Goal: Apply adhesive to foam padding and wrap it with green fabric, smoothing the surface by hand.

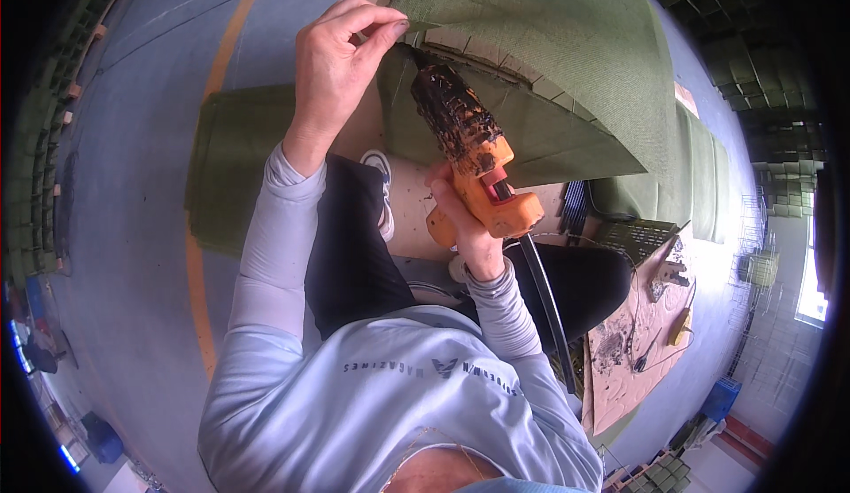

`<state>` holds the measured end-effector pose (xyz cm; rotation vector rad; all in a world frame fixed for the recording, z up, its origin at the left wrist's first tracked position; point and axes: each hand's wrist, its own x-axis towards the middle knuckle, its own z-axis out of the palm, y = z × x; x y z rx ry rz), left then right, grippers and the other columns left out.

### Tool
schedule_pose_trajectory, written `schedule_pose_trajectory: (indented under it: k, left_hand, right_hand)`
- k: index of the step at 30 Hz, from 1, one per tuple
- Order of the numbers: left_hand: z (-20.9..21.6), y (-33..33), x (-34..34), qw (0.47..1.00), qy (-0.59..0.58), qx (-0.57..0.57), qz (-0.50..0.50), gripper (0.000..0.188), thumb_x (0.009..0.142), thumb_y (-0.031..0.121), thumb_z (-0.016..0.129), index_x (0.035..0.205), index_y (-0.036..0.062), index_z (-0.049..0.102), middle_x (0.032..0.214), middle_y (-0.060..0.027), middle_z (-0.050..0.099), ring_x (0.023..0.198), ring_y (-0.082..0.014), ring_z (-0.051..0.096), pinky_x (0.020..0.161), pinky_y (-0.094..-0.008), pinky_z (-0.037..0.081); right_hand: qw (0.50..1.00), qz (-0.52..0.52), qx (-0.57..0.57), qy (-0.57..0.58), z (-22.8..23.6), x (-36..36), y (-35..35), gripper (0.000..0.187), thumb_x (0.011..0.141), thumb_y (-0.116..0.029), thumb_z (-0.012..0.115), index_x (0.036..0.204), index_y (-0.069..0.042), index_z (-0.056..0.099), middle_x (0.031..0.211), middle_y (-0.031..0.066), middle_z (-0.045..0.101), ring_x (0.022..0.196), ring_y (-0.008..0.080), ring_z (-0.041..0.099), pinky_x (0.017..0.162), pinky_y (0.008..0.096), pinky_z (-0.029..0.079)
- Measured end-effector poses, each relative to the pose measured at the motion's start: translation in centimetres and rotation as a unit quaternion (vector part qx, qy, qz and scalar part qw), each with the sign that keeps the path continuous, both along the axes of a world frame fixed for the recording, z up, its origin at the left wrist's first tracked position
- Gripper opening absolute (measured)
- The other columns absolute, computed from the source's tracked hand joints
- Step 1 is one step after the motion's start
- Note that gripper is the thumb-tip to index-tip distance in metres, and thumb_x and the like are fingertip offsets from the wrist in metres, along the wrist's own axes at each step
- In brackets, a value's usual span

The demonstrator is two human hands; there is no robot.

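Note:
My left hand (336,68) pinches the edge of a green mesh fabric sheet (584,41) between thumb and fingertips, lifting it. In my right hand (474,240) is an orange glue gun (500,209), gripped by its handle. Its front half is crusted with black glue, and its dark nozzle points up and left, under the lifted edge close to my left fingertips. A long black glue stick (544,307) trails from the gun's rear. Beneath the lifted fabric, a layered edge with thin lines across it shows. The exact nozzle tip is hard to make out against the dark gap.
Several black glue sticks (574,208) lie right of my knees. A stained cardboard sheet (611,391) holds a yellow-handled tool (680,326) and small parts. Another green panel (239,170) lies at left on the grey floor (146,201). Stacked green pieces (753,59) stand far right.

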<state>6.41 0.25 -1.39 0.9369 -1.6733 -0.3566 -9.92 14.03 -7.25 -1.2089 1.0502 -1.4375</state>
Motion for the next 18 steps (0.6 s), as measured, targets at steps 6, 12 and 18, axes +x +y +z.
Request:
schedule_pose_trajectory:
  k: [6,12,18]
  left_hand:
    - [-0.1,-0.1,-0.2,0.999,-0.033,-0.022,0.020,0.008,0.076,0.005,0.070,0.083,0.0023,0.067,0.073,-0.0047,0.061,0.064,-0.0151,0.058,0.058,-0.0262,0.046]
    - [0.4,-0.4,-1.1,0.980,-0.140,-0.134,0.033,0.010,0.074,0.005,0.071,0.083,0.0034,0.067,0.075,-0.0047,0.061,0.070,-0.0186,0.059,0.061,-0.0281,0.046]
    - [0.2,-0.9,-1.1,0.991,-0.099,-0.091,0.024,0.009,0.075,0.005,0.070,0.083,0.0036,0.067,0.074,-0.0049,0.061,0.068,-0.0184,0.058,0.061,-0.0283,0.045]
  right_hand:
    - [0.998,0.020,0.050,0.025,0.3,-0.3,0.6,0.011,0.082,-0.001,0.056,0.093,-0.003,0.054,0.087,0.0038,0.056,0.084,0.0126,0.052,0.078,0.0271,0.041]
    - [1.000,-0.011,-0.008,0.004,-0.5,-0.4,0.2,0.012,0.077,-0.001,0.065,0.089,-0.001,0.061,0.079,0.0025,0.062,0.071,0.0111,0.060,0.066,0.0250,0.048]
    - [0.999,-0.032,0.019,-0.024,-0.6,-0.5,0.5,0.011,0.078,-0.001,0.065,0.087,-0.001,0.061,0.077,0.0025,0.062,0.069,0.0110,0.059,0.065,0.0246,0.048]
